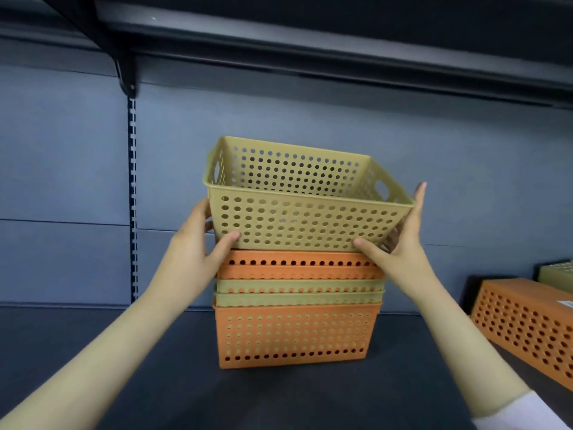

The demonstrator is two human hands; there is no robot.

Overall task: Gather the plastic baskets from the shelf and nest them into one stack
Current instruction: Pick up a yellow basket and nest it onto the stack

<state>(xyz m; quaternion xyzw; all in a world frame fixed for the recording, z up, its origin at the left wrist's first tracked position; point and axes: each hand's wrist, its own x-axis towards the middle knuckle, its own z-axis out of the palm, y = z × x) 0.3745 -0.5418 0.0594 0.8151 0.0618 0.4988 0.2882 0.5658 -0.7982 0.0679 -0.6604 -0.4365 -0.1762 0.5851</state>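
Observation:
A tan perforated basket (305,221) is held just above a nested stack (296,333) of orange and tan baskets on the dark shelf (124,367). My left hand (198,246) grips the basket's left end, thumb on the front wall near the bottom corner. At the right end, my right hand (400,243) holds it the same way, fingers up along the side and thumb on the front. The basket sits level, its base right over the top orange rim.
At the right, an orange basket (527,324) lies upside down on the shelf, with a tan one (556,273) behind it. A dark upper shelf (310,41) hangs overhead. A slotted upright (132,197) runs down the grey back panel.

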